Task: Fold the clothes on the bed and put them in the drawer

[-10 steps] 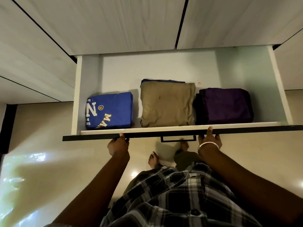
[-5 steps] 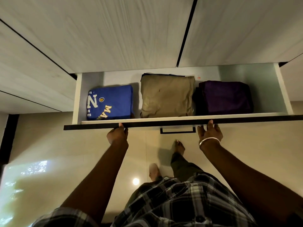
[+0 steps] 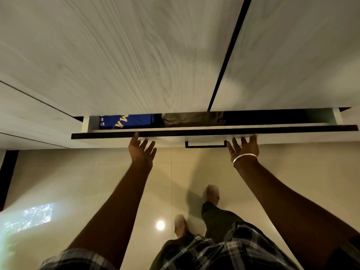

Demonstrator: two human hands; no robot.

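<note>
The drawer (image 3: 214, 131) stands nearly closed, only a narrow slot open beneath the wardrobe doors (image 3: 136, 55). Through that slot the folded blue shirt (image 3: 134, 120) and a tan garment (image 3: 192, 118) lie side by side inside; the right end is too dark to read. The left hand (image 3: 141, 150) and right hand (image 3: 244, 148) are spread wide, fingers straight, fingertips at the drawer front on either side of the black handle (image 3: 206, 144) (contact itself is blurred). The two-point placement appears chosen to push the front evenly. Judged: folding complete, closing nearly finished.
</note>
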